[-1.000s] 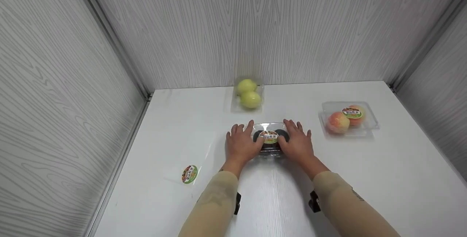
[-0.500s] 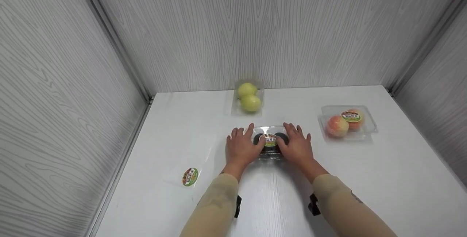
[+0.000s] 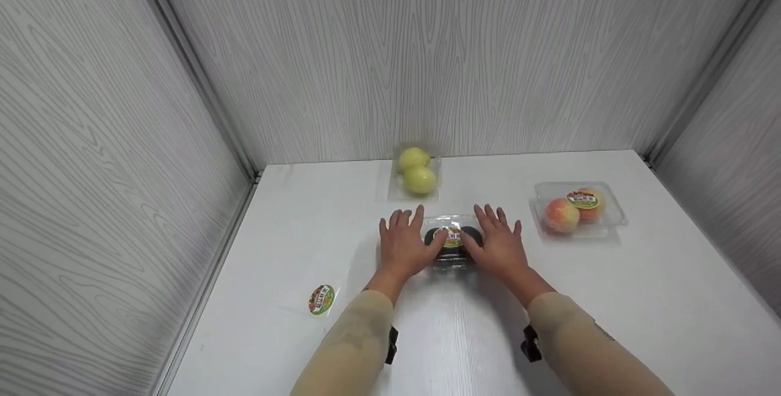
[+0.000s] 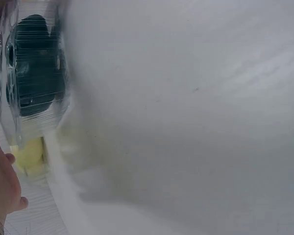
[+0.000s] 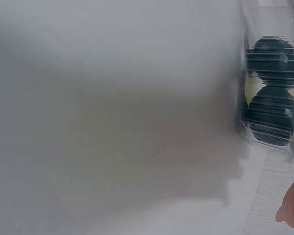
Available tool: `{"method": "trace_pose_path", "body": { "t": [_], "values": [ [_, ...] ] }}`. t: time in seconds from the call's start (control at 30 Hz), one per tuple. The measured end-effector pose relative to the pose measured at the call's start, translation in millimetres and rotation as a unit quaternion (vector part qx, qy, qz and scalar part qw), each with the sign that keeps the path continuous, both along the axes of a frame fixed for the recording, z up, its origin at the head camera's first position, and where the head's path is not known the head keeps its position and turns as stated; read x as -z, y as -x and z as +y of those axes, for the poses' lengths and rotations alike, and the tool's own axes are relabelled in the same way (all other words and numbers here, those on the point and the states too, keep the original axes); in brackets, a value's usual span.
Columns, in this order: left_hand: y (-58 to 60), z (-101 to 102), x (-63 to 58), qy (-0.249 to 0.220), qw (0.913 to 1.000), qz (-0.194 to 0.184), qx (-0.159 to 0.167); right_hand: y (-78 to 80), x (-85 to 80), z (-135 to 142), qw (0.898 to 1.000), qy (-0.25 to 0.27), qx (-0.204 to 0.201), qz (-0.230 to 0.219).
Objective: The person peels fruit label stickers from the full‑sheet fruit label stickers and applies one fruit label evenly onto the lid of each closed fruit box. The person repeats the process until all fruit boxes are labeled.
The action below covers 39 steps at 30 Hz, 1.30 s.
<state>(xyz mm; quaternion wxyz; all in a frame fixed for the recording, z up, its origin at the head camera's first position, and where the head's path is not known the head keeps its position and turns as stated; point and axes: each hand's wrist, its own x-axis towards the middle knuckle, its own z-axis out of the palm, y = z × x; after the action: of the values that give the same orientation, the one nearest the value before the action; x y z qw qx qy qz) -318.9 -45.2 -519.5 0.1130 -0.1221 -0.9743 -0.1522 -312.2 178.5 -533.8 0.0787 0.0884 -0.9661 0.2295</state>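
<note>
In the head view, a clear plastic box lies on the table between my hands. Dark round fruits fill it, and an oval printed label sits on its lid. My left hand is at the box's left side, its fingers extended and its thumb over the label's left end. At the right side, my right hand mirrors it, thumb over the label's other end. Through the box's ribbed wall, both wrist views show the dark fruits; only small parts of the hands appear there.
Two yellow-green fruits lie in a clear box near the back wall. At right, a labelled clear box holds two peaches. A loose oval sticker on clear film lies at left. Grained panels enclose the table.
The head view has tilted, so the table sits slightly lower in it. Both hands have shifted slightly farther forward relative to the box, thumbs still at the label.
</note>
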Motion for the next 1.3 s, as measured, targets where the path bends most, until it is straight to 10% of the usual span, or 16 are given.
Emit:
{"method": "trace_pose_path", "body": {
  "t": [0.27,0.57,1.3],
  "values": [
    [-15.7,-10.5,-12.7,0.157,0.9833,0.060,0.070,-19.4,-11.0,16.2,0.990,-0.090,-0.083,0.069],
    [-33.2,-18.4,-5.2,0.177,0.9678,0.144,0.106,-41.1,-0.8,23.0,0.980,-0.104,-0.120,0.116],
    [-61.2,-7.2,21.4,0.205,0.9698,0.066,0.115,-69.7,17.1,24.0,0.987,-0.136,-0.072,0.050]
  ]
}}
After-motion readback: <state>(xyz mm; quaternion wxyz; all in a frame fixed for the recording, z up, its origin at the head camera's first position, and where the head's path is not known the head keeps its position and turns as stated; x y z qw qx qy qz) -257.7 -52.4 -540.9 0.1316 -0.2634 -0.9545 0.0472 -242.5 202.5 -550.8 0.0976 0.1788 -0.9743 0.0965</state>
